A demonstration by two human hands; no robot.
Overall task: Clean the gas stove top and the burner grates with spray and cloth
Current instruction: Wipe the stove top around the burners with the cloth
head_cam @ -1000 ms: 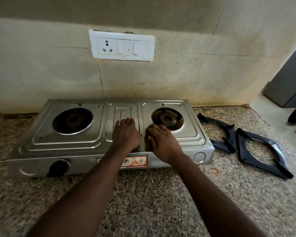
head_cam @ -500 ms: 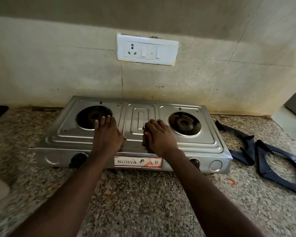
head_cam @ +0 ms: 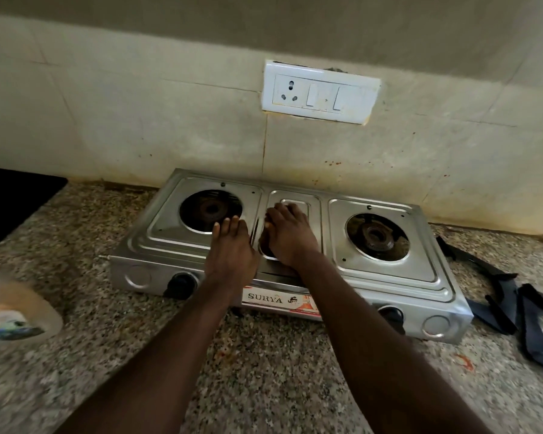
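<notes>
On speckled counter (head_cam: 264, 371), shiny embossed steel stove (head_cam: 389, 277).

Light: dim, soft, even.
Glare: mild sheen on the steel top of the stove (head_cam: 420, 277).
Shadows: faint, under the stove's front edge.
Blur: container (head_cam: 13, 311) left of the stove and grates (head_cam: 499, 296) right of it are smeared.
Distortion: lines of the wall (head_cam: 138, 120) behind the stove bow.
</notes>
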